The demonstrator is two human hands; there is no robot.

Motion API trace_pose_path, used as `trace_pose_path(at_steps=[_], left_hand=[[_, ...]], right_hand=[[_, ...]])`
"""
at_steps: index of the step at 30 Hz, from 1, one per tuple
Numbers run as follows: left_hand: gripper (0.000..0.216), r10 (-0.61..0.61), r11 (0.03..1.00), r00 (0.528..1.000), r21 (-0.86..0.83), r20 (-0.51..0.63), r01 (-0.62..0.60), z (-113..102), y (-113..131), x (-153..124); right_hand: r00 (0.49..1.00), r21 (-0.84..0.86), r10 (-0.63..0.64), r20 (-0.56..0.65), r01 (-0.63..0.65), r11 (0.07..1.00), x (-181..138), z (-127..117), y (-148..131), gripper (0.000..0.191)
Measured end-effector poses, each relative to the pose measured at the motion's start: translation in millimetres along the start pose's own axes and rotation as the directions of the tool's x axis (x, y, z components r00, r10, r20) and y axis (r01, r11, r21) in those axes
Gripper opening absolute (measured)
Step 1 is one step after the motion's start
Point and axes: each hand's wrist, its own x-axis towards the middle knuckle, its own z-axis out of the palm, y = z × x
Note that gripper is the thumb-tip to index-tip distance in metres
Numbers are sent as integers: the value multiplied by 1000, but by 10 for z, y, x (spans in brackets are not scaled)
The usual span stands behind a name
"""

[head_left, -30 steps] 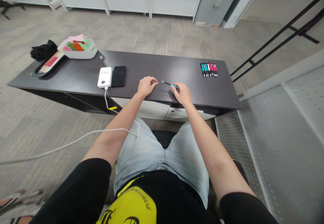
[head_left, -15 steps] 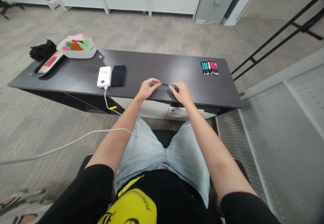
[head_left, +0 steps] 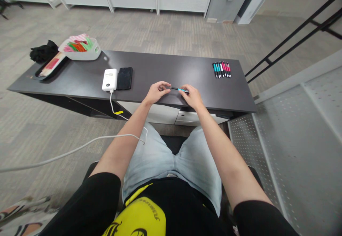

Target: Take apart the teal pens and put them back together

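A ballpoint pen [head_left: 175, 88] with a black grip and a light blue barrel lies level just above the dark tabletop, near its front edge. My right hand [head_left: 192, 96] pinches its blue end between thumb and fingers. At the black tip end, my left hand [head_left: 155, 93] has thumb and forefinger slightly parted, close beside the tip. Off to the right, several pens [head_left: 221, 69] with blue, white and pink-red barrels lie side by side in a row.
Left of my hands, a white power bank [head_left: 109, 79] with a cable sits against a black phone [head_left: 124, 78]. Farther left are a white basket [head_left: 93, 53] of colourful items, a black tray [head_left: 57, 69] and a bunched black cloth [head_left: 44, 52]. The cable [head_left: 88, 145] crosses my left forearm.
My left thumb and forefinger have parted from their pinch at the pen's tip. The right hand keeps its hold on the blue end. The view has shifted slightly.
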Motion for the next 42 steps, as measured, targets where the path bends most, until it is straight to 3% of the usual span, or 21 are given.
trace_pose_path(at_steps=[3,6,9,12,15,19,22,27,31,33,37,39,42], left_hand=[[37,27,999,999,-46,-39,-29,17,-15,6],[14,40,998,994,61,-99,-34,65,-25,25],[23,60,986,993,160,-102,-43,97,-36,47],[25,74,983,994,172,-77,-60,86,-52,53],[5,92,990,995,111,-28,-88,52,-67,43],[43,48,999,999,8,-13,-47,57,-75,32],[13,50,993,997,109,-57,-43,95,-66,39],[27,89,981,995,179,-39,-80,90,-58,52],[2,110,989,994,98,4,-110,58,-67,40],[19,80,995,997,51,14,-80,64,-68,33],[9,62,988,998,147,-30,-57,99,-63,36],[26,80,979,996,194,-40,-71,106,-64,45],[30,82,974,996,213,-27,-74,98,-73,59]], right_hand=[[1000,10,-18,-10,19,1000,-2,-7,-6,18],[1000,9,-29,-1,29,1000,-8,-17,-18,18],[1000,-8,-20,4,20,1000,-13,-21,-28,17],[1000,-12,-24,6,24,1000,-14,-18,-24,18],[999,-6,-40,3,40,999,-13,-13,-13,20],[1000,-25,-27,6,28,999,-11,-15,-12,20],[1000,-40,-9,18,9,999,-10,-19,-17,19],[1000,-28,-3,23,4,1000,-10,-16,-13,20],[1000,-21,-27,13,27,999,-9,-20,-18,20],[999,-29,-33,17,33,999,-10,-26,-24,19],[999,-72,-30,27,32,997,-15,-33,-28,18],[999,-82,-36,24,38,996,-17,-32,-21,18],[999,-85,-44,26,46,995,-16,-26,-8,17]])
